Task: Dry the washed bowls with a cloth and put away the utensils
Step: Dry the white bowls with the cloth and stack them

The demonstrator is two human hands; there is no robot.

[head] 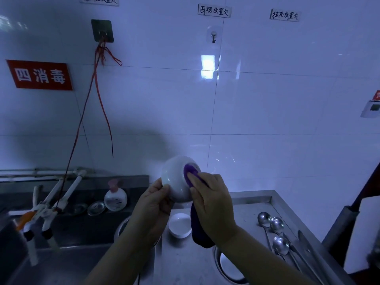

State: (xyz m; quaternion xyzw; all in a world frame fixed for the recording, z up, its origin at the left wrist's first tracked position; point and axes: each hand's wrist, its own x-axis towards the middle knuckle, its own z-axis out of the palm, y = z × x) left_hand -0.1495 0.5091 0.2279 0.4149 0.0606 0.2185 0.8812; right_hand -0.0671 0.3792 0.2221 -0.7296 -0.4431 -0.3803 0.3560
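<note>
Up above the counter, the right hand (211,200) curls its fingers around a purple cloth (190,174) and presses a wad of it against the underside of a white bowl (176,182). The rest of the cloth hangs down at 6 o'clock from the hand, past the wrist. At 9 o'clock from the right hand, the left hand (154,204) grips the bowl by its rim, thumb lying on the outer wall, fingers curled round the edge. The bowl is held in the air, tilted, with its base toward 1 o'clock.

Below the bowl, at 6 o'clock, a small white dish (180,225) sits upright on the steel counter (250,204). At 4 o'clock from the hands, several metal spoons (273,225) lie together on the counter, bowls toward the wall, handles running toward 5 o'clock. A round metal basin (228,272) shows at 6 o'clock near the lower edge, partly hidden by the right forearm.

At 9 o'clock is a dark sink (82,229), with a soap bottle (115,197) on its back ledge and white taps (47,210) farther left. On the tiled wall, a red sign (40,75) hangs at 10 o'clock, a bare hook (213,37) at 12.
</note>
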